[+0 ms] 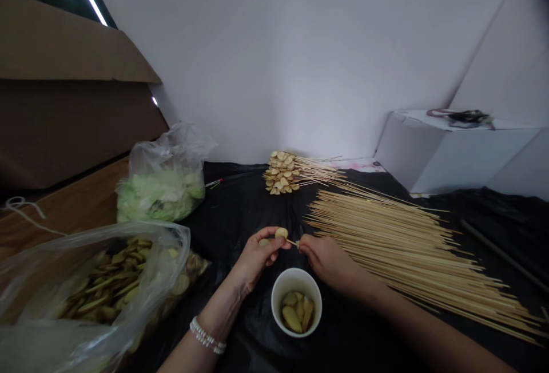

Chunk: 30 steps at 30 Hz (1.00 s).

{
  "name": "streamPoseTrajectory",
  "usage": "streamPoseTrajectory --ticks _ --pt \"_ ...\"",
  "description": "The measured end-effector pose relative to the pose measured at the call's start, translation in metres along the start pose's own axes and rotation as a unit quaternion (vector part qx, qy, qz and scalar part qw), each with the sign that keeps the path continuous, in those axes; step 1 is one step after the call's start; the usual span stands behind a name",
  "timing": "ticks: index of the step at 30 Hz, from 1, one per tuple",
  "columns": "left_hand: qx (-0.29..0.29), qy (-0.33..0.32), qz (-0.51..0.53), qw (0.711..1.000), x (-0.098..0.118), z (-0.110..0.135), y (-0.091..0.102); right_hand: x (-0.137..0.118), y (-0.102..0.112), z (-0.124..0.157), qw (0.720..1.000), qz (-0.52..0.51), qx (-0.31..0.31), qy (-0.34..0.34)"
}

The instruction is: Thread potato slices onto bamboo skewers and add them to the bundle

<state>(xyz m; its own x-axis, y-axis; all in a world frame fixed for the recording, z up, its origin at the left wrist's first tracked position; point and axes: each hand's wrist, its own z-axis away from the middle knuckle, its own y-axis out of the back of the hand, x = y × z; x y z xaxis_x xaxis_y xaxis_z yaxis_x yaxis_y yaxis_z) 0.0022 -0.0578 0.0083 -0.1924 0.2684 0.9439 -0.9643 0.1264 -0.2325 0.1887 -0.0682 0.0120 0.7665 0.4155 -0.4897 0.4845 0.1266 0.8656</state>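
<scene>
Between its thumb and fingers my left hand point(260, 253) pinches a pale potato slice point(281, 233); a second pale slice shows in the palm. My right hand point(323, 256) is closed on a thin wooden skewer point(292, 242), whose far end meets the slice. How deep the tip sits in it I cannot tell. Just below both hands stands a white paper cup point(295, 276) with several potato slices point(295, 311) in it. To the right of my right hand lies a broad spread of bare wooden skewers point(398, 241).
Loaded skewers point(283, 173) are piled at the back against the white wall. On the left are an open plastic bag of slices point(111, 281) and a tied bag of pale green leaves point(160, 193). A white box point(446, 150) stands back right; black sheeting point(240, 207) covers the table.
</scene>
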Motion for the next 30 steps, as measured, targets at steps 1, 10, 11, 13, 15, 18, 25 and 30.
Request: streamPoseTrajectory --ticks 1,10,11,13,15,18,25,30 --pt "0.0 0.001 0.0 1.0 0.0 0.0 0.0 0.0 -0.001 0.0 1.0 0.0 0.003 0.0" --pt "-0.001 -0.002 -0.004 1.0 0.0 0.001 -0.002 -0.002 -0.004 0.0 0.999 0.038 0.023 0.001" --pt "-0.001 -0.005 -0.006 1.0 -0.001 0.001 -0.002 -0.002 -0.005 0.0 0.999 0.04 0.023 0.0" --pt "-0.002 -0.01 -0.012 1.0 -0.002 0.001 -0.002 -0.001 -0.005 0.0 0.999 0.033 0.02 0.001" --pt "-0.004 -0.014 -0.019 1.0 -0.004 0.0 -0.001 0.0 -0.005 -0.001 1.0 0.02 0.018 0.005" --pt "-0.008 -0.016 -0.021 1.0 -0.005 -0.001 0.0 0.0 -0.006 -0.001 1.0 0.009 0.019 0.013" --pt "-0.016 0.001 -0.005 1.0 -0.002 0.0 0.002 -0.002 -0.01 0.004 0.998 0.046 0.043 0.03" --pt "-0.023 0.005 -0.006 1.0 0.0 0.0 0.002 -0.001 -0.013 0.002 0.998 0.025 0.047 0.027"
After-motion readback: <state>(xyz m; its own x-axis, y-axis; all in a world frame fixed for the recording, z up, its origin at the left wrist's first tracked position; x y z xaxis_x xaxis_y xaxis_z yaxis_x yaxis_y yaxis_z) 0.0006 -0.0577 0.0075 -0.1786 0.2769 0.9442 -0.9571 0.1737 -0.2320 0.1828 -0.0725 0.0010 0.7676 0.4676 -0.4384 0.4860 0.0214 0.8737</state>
